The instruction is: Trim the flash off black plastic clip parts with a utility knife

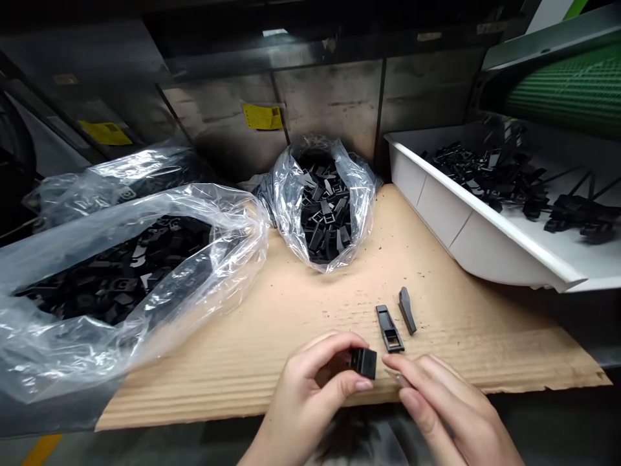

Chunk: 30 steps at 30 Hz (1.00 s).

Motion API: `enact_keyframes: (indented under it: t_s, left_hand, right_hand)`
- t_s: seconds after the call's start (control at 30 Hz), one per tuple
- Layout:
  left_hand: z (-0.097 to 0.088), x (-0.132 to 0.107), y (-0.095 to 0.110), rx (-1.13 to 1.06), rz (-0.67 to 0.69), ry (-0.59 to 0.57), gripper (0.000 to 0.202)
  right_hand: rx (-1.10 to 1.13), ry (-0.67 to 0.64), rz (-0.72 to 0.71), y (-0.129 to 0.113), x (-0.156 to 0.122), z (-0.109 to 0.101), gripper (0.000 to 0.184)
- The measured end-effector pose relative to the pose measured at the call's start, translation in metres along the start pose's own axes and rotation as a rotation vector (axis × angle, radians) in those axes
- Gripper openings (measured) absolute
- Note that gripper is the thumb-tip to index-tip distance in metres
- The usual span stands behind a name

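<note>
My left hand [310, 395] pinches a small black plastic part [363, 362] between thumb and fingers, just above the near edge of the cardboard sheet [252, 330]. My right hand [436, 408] sits beside it with fingers curled, its fingertip close to the part; I cannot tell whether it holds anything. Just beyond the hands, two more black parts lie on the cardboard: a rectangular frame piece [389, 329] and a thin curved piece [407, 310].
A large clear bag of black parts [121, 272] lies at the left. A smaller open bag of similar parts [325, 207] stands at the back centre. A white tray [485, 233] holding black moulded pieces sits at the right, below a green conveyor [567, 90].
</note>
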<state>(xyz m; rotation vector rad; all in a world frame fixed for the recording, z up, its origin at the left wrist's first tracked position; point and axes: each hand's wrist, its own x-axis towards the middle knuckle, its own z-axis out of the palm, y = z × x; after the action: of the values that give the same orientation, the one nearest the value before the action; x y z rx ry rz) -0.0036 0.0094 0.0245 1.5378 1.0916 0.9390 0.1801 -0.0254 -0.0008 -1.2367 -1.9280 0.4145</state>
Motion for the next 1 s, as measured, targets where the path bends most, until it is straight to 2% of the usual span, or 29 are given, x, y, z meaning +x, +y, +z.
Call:
enact_keyframes:
  t_s: [0.1, 0.2, 0.37, 0.5, 0.57, 0.77, 1.0]
  left_hand:
    - [0.003, 0.000, -0.007, -0.019, 0.034, -0.005, 0.013]
    - [0.002, 0.003, -0.010, 0.018, 0.111, -0.028, 0.014]
    - [0.000, 0.003, -0.013, 0.041, 0.146, -0.057, 0.010]
    - [-0.002, 0.003, -0.013, 0.024, 0.175, -0.087, 0.011]
    - [-0.002, 0.003, -0.012, 0.043, 0.182, -0.080, 0.010]
    - [0.000, 0.004, -0.014, 0.090, 0.229, -0.030, 0.017]
    - [0.003, 0.004, -0.014, 0.079, 0.278, -0.018, 0.020]
  right_hand:
    - [-0.087, -0.088, -0.040, -0.004, 0.001, 0.004, 0.028]
    - [-0.164, -0.094, -0.040, -0.008, 0.000, 0.005, 0.027]
    - [-0.181, -0.066, -0.055, -0.007, 0.002, 0.007, 0.027]
    - [-0.270, 0.061, 0.031, 0.002, 0.005, 0.005, 0.022]
    - [-0.228, 0.091, 0.068, 0.003, 0.006, 0.001, 0.022]
    - [0.125, -0.011, 0.166, -0.011, 0.010, -0.001, 0.017]
    - [0.165, -0.052, 0.158, -0.010, 0.012, 0.012, 0.018]
